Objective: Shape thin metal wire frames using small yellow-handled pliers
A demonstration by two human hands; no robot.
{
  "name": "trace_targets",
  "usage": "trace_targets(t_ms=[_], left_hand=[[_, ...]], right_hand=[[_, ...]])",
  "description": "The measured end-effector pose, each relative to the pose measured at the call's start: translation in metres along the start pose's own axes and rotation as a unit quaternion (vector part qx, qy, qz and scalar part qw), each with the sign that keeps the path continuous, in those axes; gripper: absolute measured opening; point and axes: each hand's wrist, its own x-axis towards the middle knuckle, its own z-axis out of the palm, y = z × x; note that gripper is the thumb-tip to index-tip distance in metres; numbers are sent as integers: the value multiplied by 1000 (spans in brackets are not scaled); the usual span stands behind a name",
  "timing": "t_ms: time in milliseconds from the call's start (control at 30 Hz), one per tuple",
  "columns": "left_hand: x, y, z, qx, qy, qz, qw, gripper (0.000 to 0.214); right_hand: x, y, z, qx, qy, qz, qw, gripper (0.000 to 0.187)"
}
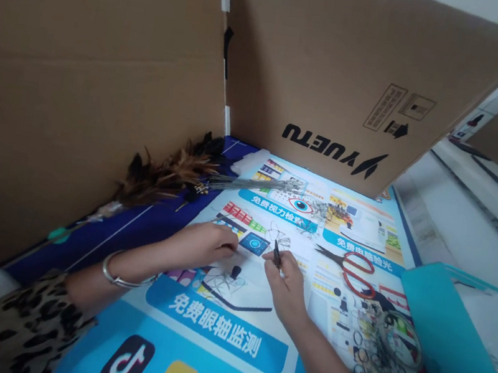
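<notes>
My left hand, with a silver bangle at the wrist, is closed with the fingertips pinched together above the printed sheet. Whatever it pinches is too small to make out. My right hand is closed around a slim dark pointed tool, whose tip points up and away from me. Its exact kind does not show. Thin wire loops lie just beyond that tip. Fine loose wires are scattered on the sheet between and below my hands. To the right lie scissors with red handles.
Cardboard walls rise at the back and left. Brown feathers lie along the left wall beside a bundle of straight wires. At right are a clear ring-shaped roll, tangled dark wires and a teal folder-like object.
</notes>
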Motion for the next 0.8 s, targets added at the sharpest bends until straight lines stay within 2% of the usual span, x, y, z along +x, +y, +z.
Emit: trace_targets(t_ms=[133,267,400,800], left_hand=[[-4,20,12,-22,-40,40,998,16],[-4,29,29,-14,-40,54,998,19],[-1,29,37,0,-46,58,997,21],[4,25,38,-38,-39,41,998,17]], right_hand=[[0,-1,0,-3,-4,-1,1000,21],[0,0,-1,-8,-1,-9,1000,21],[0,0,0,-9,-2,-16,1000,20],[1,-2,-1,-20,-9,-18,1000,19]])
